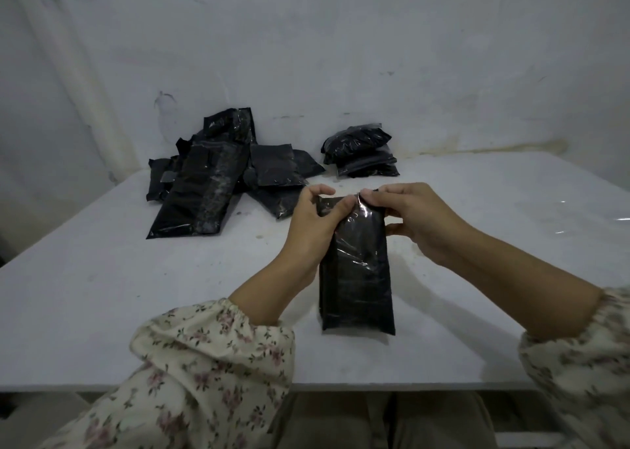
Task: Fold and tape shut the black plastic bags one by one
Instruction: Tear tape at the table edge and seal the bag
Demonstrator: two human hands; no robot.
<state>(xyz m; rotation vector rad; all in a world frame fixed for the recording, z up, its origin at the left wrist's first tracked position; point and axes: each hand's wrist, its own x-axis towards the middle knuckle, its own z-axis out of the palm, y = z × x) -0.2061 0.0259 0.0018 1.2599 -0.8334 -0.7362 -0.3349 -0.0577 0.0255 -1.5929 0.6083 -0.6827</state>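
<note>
A long black plastic bag [356, 278] lies lengthwise on the white table [136, 295] in front of me, its far end lifted a little. My left hand [312, 223] holds that far end from the left, thumb on top and fingers curled over the edge. My right hand [416, 220] grips the same end from the right, its fingertips pinching the top edge where a shiny clear strip, perhaps tape, shows. The near end of the bag rests flat on the table.
A loose heap of several black bags [218, 182] lies at the back left. A smaller stack of folded black packs [361, 152] sits at the back centre against the wall. A clear film [579, 213] glints on the table at far right.
</note>
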